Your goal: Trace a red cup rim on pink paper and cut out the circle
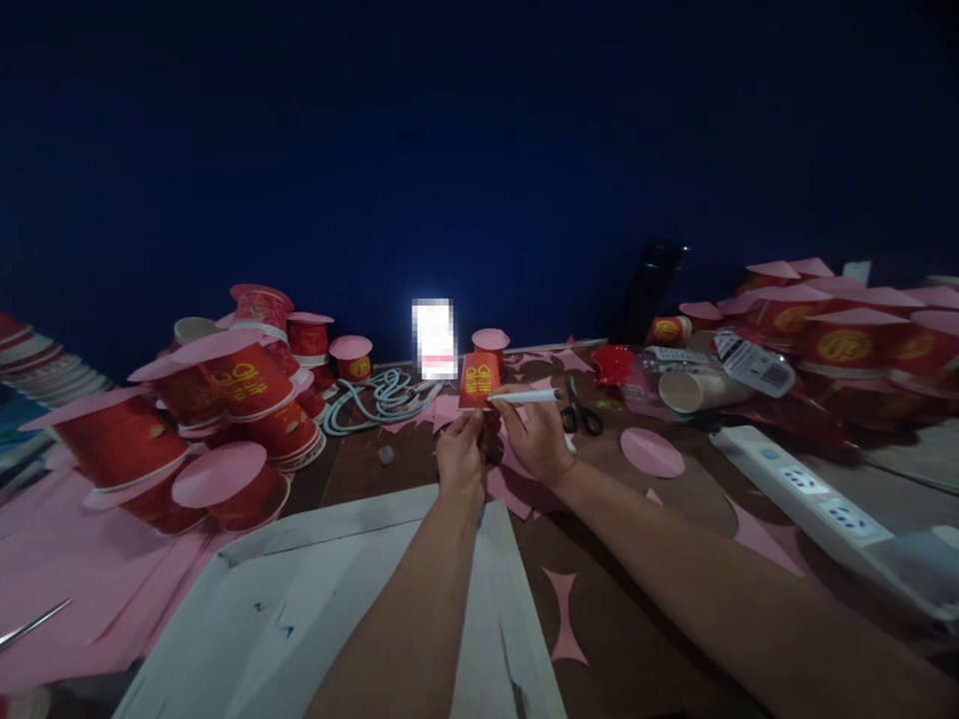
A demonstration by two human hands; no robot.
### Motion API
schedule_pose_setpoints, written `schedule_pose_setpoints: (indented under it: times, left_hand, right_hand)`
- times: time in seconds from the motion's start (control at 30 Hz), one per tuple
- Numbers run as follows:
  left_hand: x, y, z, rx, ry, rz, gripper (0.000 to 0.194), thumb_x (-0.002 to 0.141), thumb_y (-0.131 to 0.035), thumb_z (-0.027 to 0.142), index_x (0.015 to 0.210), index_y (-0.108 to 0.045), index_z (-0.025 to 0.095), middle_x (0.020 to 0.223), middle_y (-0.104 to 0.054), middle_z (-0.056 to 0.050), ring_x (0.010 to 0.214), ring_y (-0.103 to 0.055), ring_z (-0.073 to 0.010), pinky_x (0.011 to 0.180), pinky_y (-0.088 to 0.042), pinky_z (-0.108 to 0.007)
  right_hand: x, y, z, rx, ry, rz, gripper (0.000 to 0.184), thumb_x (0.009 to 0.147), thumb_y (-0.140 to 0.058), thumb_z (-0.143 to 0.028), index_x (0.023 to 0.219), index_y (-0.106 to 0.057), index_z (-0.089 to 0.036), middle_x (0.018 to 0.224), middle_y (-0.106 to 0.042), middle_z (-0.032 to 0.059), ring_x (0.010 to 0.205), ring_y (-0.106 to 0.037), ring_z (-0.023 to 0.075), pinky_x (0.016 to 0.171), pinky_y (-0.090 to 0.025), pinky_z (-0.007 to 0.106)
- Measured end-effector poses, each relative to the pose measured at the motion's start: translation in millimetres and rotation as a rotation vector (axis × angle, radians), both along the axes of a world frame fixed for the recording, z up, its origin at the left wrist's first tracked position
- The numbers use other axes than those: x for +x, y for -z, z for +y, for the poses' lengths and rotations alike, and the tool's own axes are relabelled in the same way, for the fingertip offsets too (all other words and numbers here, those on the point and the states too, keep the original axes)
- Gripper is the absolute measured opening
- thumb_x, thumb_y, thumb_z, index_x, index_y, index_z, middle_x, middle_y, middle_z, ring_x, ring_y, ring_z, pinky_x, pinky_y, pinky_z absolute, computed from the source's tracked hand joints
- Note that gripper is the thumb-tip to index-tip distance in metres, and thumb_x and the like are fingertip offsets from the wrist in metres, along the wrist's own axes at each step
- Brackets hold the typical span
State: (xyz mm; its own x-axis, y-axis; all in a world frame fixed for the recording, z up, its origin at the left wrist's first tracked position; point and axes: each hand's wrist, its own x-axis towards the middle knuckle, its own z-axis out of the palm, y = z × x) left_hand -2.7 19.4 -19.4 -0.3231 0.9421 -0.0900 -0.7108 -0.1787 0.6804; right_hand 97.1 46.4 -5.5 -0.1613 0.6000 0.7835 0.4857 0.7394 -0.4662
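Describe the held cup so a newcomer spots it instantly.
Find the white board on the brown table. Beyond its far edge, the left hand holds the red cup. Unlike neighbouring cups, it's held, with the right hand holding a pen at its lower right.

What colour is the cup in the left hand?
The cup is red with yellow characters, best in head view.

From my remote seat I see a white power strip [824,509] lying slanted at the right. A pale blue cable [386,399] lies coiled beside a bright, pixelated screen [433,340]. A black object [650,290] tilts before the dark blue backdrop [479,150]; a white panel [300,609] lies nearest me.
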Motion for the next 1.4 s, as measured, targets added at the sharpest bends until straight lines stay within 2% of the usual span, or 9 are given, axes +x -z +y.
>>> schedule_pose_setpoints:
  times: [0.2,0.57,0.77,1.0,1.4]
  left_hand:
    - [-0.4,-1.4,-0.6,-0.009,0.021,0.014,0.03,0.054,-0.083,0.028,0.073,-0.067,0.011,0.069,-0.067,-0.003,0.059,-0.063,-0.0107,0.061,-0.049,-0.022]
    - [-1.6,-2.4,-1.2,0.001,0.046,-0.014,0.027,0.055,-0.081,0.027,0.072,-0.066,0.012,0.071,-0.068,-0.004,0.06,-0.063,-0.0113,0.06,-0.048,-0.022]
    - [-1.2,-5.4,-1.3,-0.051,0.01,-0.036,0.021,0.057,-0.079,0.021,0.07,-0.066,0.011,0.066,-0.065,-0.002,0.059,-0.061,-0.0093,0.059,-0.048,-0.02]
    - [-0.6,-5.4,0.6,-0.08,-0.018,-0.019,0.013,0.06,-0.074,0.018,0.068,-0.066,0.012,0.067,-0.067,-0.002,0.06,-0.062,-0.0099,0.06,-0.049,-0.02]
    - [-2.1,-4.2,0.6,-0.063,0.018,0.007,0.015,0.062,-0.074,0.02,0.072,-0.066,0.012,0.068,-0.067,-0.003,0.058,-0.062,-0.0098,0.059,-0.048,-0.021]
  right_hand:
    - [-0.5,0.6,1.6,0.028,0.011,0.005,0.019,0.093,-0.049,-0.029,0.097,-0.065,-0.02,0.1,-0.069,0.0074,0.1,-0.062,0.0226,0.093,-0.044,0.04]
    - [1.0,1.8,1.3,0.106,0.025,-0.044,0.015,0.091,-0.053,-0.025,0.1,-0.065,-0.023,0.1,-0.07,0.0065,0.097,-0.063,0.0229,0.09,-0.045,0.041]
    - [2.9,3.0,5.4,0.1,0.024,-0.051,0.014,0.09,-0.054,-0.026,0.1,-0.063,-0.021,0.098,-0.069,0.0075,0.095,-0.062,0.0227,0.087,-0.046,0.039]
    - [3.9,-5.3,4.7,0.073,0.032,-0.068,0.013,0.09,-0.053,-0.027,0.092,-0.063,-0.02,0.092,-0.069,0.007,0.091,-0.061,0.0233,0.085,-0.045,0.039]
    - [3.5,-2.6,3.6,0.05,-0.014,-0.034,0.013,0.092,-0.05,-0.026,0.096,-0.061,-0.021,0.094,-0.069,0.0074,0.091,-0.062,0.0224,0.085,-0.048,0.037]
